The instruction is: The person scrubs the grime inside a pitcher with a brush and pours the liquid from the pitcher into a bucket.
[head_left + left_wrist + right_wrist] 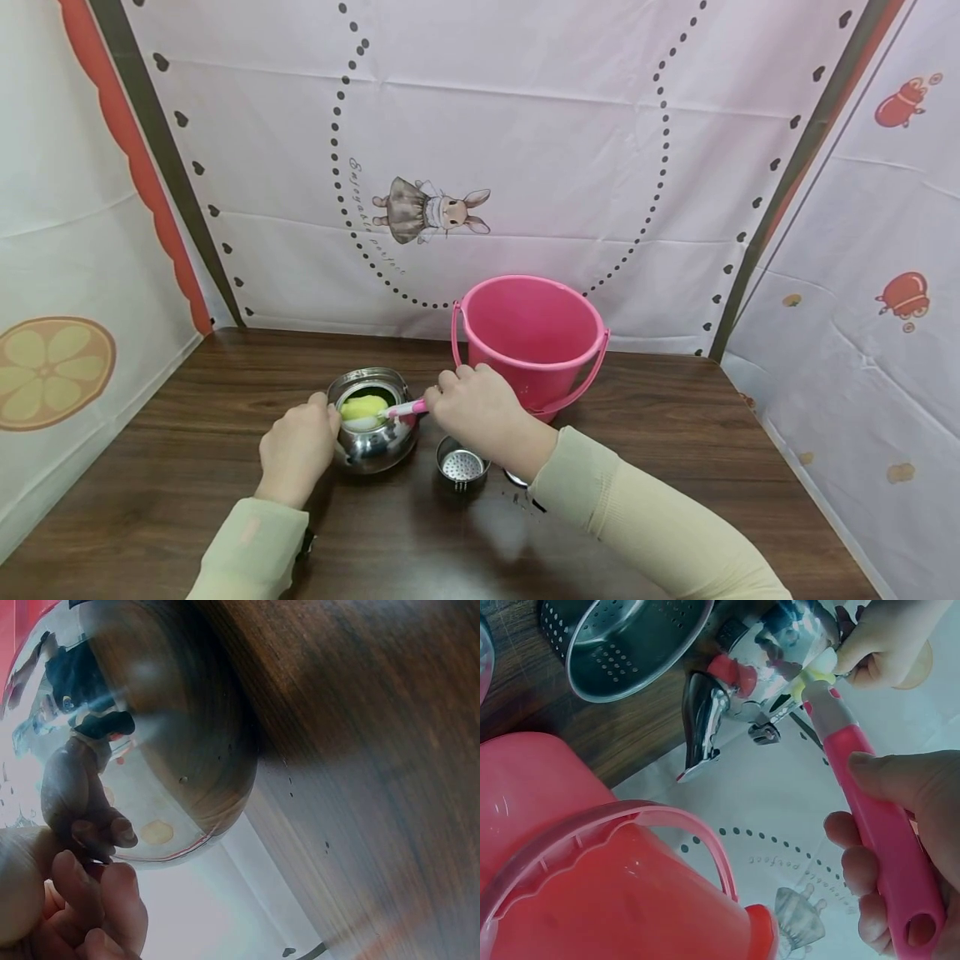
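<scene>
Kettle (375, 450), round and mirror-bright, sat towards seven o'clock of the head view as I watched from afar! Straight to the writing, then: up on the back cloth (502, 125), at twelve o'clock from the kettle, I read "Enjoyable", printed sideways, and after it a word that looked like "perfect". Right beside it, just past twelve, came a rabbit print (431, 211), tipped over in its grey-brown dress, with dark dots curving round the pair of them.

Down to the surface! I had a dark wood-grain table (420, 550), glossy at six o'clock, and the left wrist view gave me a few small drops (327, 846) on it. Pale cloth walled it in, hearts along the borders; at nine o'clock I caught an orange-slice print (52, 373), and between two and three, red pots (903, 296) on the right-hand cloth.

And the hands! From nine o'clock the left hand (300, 442) gripped the kettle near its rim, fingers curled. At three, the right hand (480, 412) had its fingers wrapped round a pink-handled brush (889, 855), the yellow-green head at the kettle's uncovered mouth; how deep it reached, I couldn't tell. At four o'clock from the kettle stood a perforated metal strainer (461, 467); at two, a pink bucket (543, 385), its handle lowered.
</scene>
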A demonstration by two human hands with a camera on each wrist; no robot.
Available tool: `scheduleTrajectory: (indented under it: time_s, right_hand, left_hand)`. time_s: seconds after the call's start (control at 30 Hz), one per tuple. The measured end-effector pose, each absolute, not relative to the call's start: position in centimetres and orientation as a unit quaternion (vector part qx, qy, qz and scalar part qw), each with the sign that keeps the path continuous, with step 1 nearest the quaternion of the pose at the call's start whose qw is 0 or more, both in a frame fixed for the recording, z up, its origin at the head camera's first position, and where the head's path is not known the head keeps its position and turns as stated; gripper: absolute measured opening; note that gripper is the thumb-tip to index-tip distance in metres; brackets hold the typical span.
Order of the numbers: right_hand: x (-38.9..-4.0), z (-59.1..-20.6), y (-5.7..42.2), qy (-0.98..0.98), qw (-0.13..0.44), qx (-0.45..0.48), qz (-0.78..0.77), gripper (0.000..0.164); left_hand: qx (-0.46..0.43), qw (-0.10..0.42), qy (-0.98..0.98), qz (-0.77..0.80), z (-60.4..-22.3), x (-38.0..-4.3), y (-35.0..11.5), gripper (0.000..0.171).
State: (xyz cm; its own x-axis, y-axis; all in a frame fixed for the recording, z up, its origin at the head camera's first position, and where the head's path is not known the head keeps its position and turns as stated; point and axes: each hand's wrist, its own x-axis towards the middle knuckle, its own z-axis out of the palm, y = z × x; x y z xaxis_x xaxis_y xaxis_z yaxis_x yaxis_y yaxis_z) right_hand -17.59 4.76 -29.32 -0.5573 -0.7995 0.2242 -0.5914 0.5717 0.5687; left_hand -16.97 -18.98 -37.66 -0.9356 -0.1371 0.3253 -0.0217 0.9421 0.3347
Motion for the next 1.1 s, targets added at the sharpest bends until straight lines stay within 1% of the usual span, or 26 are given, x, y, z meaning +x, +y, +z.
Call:
scheduleTrajectory:
  time_s: [0.13, 0.27, 0.43, 0.8, 1.1]
  right_hand:
    - [-17.32, -29.27, 4.86, -0.852, 0.242, 0.412, -0.216, 0.010]
    - [-17.10, -29.23, 5.02, -0.850, 0.242, 0.416, -0.215, 0.014]
    - [-16.83, -29.22, 5.20, -0.849, 0.246, 0.417, -0.211, 0.013]
    - [-16.62, -29.04, 5.58, -0.865, 0.217, 0.408, -0.195, 0.011]
    - [-16.69, -28.68, 5.37, -0.884, 0.185, 0.377, -0.207, 0.011]
  left_hand:
    - [0.045, 0.166, -0.971, -0.166, -37.60, -16.98, -18.99, 0.023]
    - [0.050, 0.157, -0.971, -0.171, -37.53, -17.00, -18.99, 0.024]
    - [0.053, 0.157, -0.971, -0.175, -37.50, -17.03, -18.92, 0.024]
    - [0.056, 0.156, -0.971, -0.174, -37.50, -17.08, -18.91, 0.024]
    - [0.052, 0.161, -0.970, -0.173, -37.44, -16.99, -18.93, 0.023]
